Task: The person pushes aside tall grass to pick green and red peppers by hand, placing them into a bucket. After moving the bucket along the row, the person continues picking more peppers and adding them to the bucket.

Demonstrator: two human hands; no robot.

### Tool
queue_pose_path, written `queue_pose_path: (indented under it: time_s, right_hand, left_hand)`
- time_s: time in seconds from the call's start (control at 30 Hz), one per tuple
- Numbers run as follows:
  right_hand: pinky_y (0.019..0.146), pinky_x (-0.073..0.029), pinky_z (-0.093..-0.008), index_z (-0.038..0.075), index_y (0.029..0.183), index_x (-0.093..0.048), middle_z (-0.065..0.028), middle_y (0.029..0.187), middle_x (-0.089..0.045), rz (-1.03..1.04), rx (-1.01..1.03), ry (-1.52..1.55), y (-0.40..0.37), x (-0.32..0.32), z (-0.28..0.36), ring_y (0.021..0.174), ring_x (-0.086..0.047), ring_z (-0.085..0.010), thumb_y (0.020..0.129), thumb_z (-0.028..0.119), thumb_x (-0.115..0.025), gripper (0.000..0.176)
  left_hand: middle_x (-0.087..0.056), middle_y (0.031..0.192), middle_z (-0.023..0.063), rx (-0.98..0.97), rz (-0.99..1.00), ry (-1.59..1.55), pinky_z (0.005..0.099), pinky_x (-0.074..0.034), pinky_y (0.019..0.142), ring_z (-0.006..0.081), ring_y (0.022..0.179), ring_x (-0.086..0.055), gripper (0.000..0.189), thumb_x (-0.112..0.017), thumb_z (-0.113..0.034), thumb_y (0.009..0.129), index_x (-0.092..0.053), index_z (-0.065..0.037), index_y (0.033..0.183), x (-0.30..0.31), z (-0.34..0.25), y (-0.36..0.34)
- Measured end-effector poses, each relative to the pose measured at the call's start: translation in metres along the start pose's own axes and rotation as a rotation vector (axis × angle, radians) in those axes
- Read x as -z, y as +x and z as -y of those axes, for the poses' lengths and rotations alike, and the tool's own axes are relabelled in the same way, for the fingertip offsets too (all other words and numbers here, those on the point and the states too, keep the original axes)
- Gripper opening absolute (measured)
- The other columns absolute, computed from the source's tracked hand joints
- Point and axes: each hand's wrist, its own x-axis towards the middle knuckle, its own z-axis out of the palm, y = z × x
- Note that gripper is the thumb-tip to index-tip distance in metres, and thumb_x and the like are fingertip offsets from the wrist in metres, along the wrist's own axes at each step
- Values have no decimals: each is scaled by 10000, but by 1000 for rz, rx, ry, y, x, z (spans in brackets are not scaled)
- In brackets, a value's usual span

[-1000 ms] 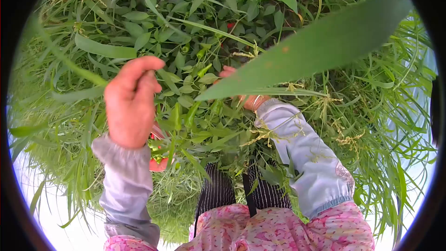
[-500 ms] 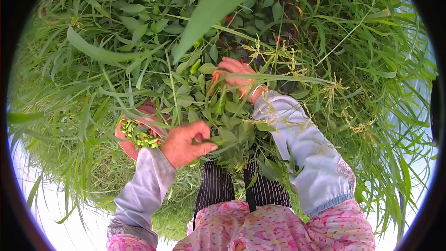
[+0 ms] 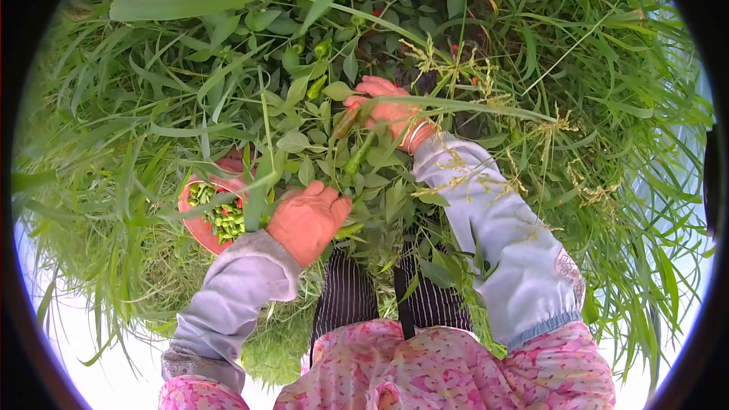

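Grass [image 3: 623, 110] is spread around a leafy plant [image 3: 293, 141] and a red bucket [image 3: 200, 234]. On the left hand [image 3: 307, 220] and right hand [image 3: 390, 112], fingers are bent; whether anything is grasped cannot be told. Peppers [image 3: 226, 222] are held in the bucket and hung near both hands.

"How many hands?"
"Two: one left hand [image 3: 310, 222], one right hand [image 3: 389, 112]."
"Containers?"
"One red container [image 3: 196, 232]."
"And inside its rim?"
"Many loose green peppers [image 3: 228, 225], a few red."
"Hanging ones?"
"At least three hanging green peppers [image 3: 358, 156], leaves permitting; one orange-brown pepper [image 3: 345, 124]."
"Sleeves?"
"Two grey sleeves [image 3: 482, 201]."
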Motion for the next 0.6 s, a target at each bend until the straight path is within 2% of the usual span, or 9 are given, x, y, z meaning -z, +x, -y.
queue_pose_path:
  time_s: [0.07, 0.1, 0.17, 0.23, 0.33, 0.37, 0.43, 0.5, 0.6]
  right_hand:
    - [978, -394, -413, 187, 1021, -633, -33, 1205, -542, -49, 63, 111, -2, -4, -2, 1240, -401, -306, 633, 158, -659, 390]
    - [989, -380, -416, 146, 845, -653, -23, 1185, -566, -34, -53, 115, -2, 2, 9, 1223, -420, -321, 605, 146, -670, 241]
    - [990, -377, -413, 130, 772, -639, -30, 1181, -567, -67, -23, 180, -5, 0, 5, 1216, -426, -330, 598, 135, -673, 177]
    - [983, -378, -413, 95, 715, -626, -56, 1178, -566, -100, -7, 235, -2, 2, 4, 1210, -429, -349, 593, 111, -668, 130]
    - [976, -381, -423, 61, 720, -615, -89, 1179, -558, -52, 35, 170, -1, 27, 22, 1204, -432, -350, 604, 91, -652, 126]
    - [963, -388, -427, 49, 783, -638, -113, 1176, -549, -70, 28, 120, -4, 10, 11, 1191, -441, -345, 608, 82, -644, 178]
    - [954, -395, -425, 62, 873, -648, -119, 1187, -536, -85, -92, 358, -6, 8, 12, 1187, -443, -337, 604, 85, -646, 270]
    - [941, -403, -419, 106, 1050, -630, -111, 1228, -500, -63, 14, 101, -4, 4, 10, 1199, -429, -321, 601, 104, -642, 449]
    - [969, -393, -376, 126, 984, -632, -60, 1235, -489, -23, -9, 50, -5, 1, 12, 1246, -389, -272, 703, 116, -594, 284]
  left_hand:
    - [-577, 894, 94, -28, -121, -153, 387, -472, 743, 294, 884, -544, 370, -599, -78, 692, -531, -50, 1055, -2, 3, -2]
    - [-575, 879, 98, -15, -152, -248, 388, -469, 735, 305, 866, -543, 376, -617, -68, 677, -520, -49, 1039, 5, 2, -3]
    - [-565, 847, 108, -20, -233, -342, 395, -455, 697, 330, 813, -535, 414, -675, -51, 629, -471, -57, 989, 6, 1, -4]
    - [-567, 831, 103, 40, -252, -381, 396, -450, 679, 317, 798, -533, 365, -687, -64, 638, -484, -64, 941, 17, -6, -6]
    - [-562, 780, 87, 61, -363, -410, 392, -435, 638, 298, 736, -529, 315, -715, -65, 631, -503, -71, 865, 17, -10, -11]
    - [-559, 758, 81, 56, -414, -413, 390, -429, 622, 292, 708, -527, 304, -726, -62, 626, -509, -73, 838, 16, -11, -13]
    - [-548, 717, 69, 78, -505, -431, 382, -414, 593, 280, 650, -514, 287, -740, -46, 617, -510, -72, 788, 16, -14, -17]
    - [-536, 685, 60, 80, -565, -442, 373, -401, 565, 270, 604, -502, 283, -749, -32, 610, -510, -72, 756, 20, -18, -16]
    - [-523, 648, 51, 49, -601, -425, 357, -388, 528, 257, 564, -492, 281, -756, -28, 612, -503, -74, 726, 27, -24, -10]
